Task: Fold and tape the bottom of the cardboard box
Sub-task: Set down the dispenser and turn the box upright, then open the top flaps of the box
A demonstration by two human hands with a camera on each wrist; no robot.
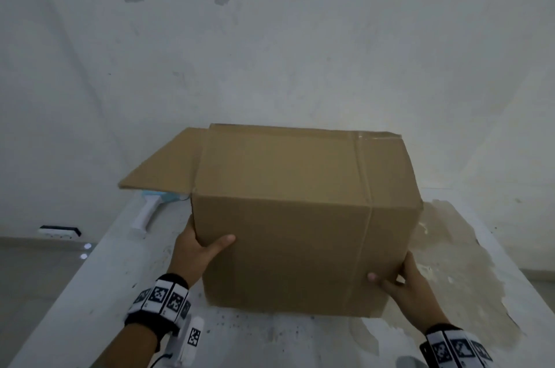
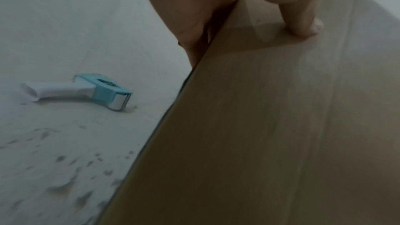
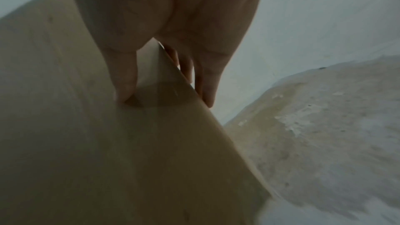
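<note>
I held the cardboard box (image 1: 300, 217) between both hands on the white worktop (image 1: 99, 277). My left hand (image 1: 195, 253) gripped its left edge, thumb on the near face, fingers (image 2: 194, 40) round the side. My right hand (image 1: 408, 286) pinched the lower right edge likewise. One flap (image 1: 165, 163) stuck out beyond my left fingers, and the tape dispenser (image 2: 86, 90) lay past them.

No readable text, brand or number anywhere; the wristbands (image 1: 163, 297) carry only black-and-white square marker patterns, not letters
</note>
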